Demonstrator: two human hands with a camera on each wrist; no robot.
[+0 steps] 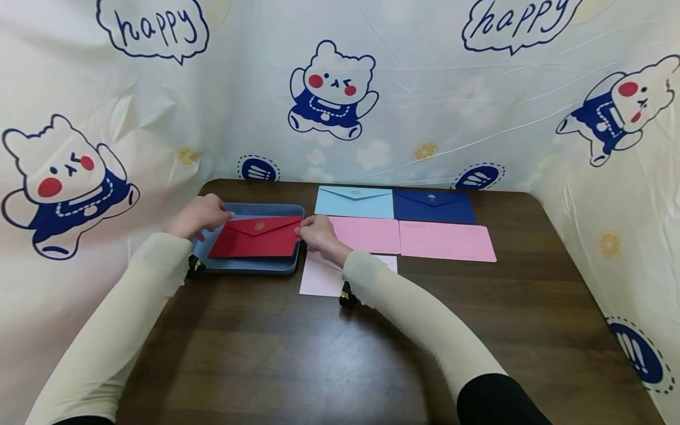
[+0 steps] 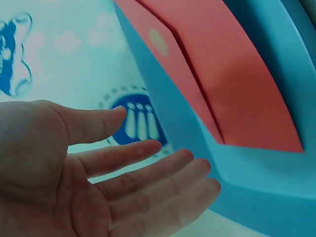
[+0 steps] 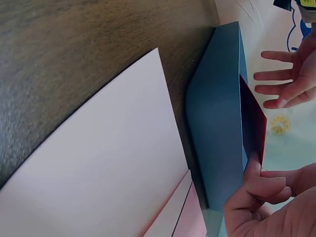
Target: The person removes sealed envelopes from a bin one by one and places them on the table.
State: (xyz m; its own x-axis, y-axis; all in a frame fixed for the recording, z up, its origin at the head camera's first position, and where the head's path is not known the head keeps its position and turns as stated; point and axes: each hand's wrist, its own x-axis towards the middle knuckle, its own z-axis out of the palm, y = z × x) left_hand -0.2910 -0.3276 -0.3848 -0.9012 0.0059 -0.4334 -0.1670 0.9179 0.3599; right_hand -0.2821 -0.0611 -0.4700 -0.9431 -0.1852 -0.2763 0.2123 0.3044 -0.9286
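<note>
A red envelope (image 1: 255,241) with a gold seal on its flap lies tilted in a shallow blue tray (image 1: 249,271). Its right edge is pinched between thumb and finger of my right hand (image 1: 323,236), seen close up in the right wrist view. At the tray's left side hovers my left hand (image 1: 198,216); in the left wrist view that hand (image 2: 113,182) has its fingers spread and stands apart from the envelope. Partly beneath my right wrist lies a pale pink envelope (image 1: 321,279).
Right of the tray lie a light blue envelope (image 1: 355,203), a dark blue envelope (image 1: 432,208) and two pink envelopes (image 1: 366,236) in rows on the brown wooden table (image 1: 255,342). A printed cloth (image 1: 414,88) hangs behind the table and along its sides.
</note>
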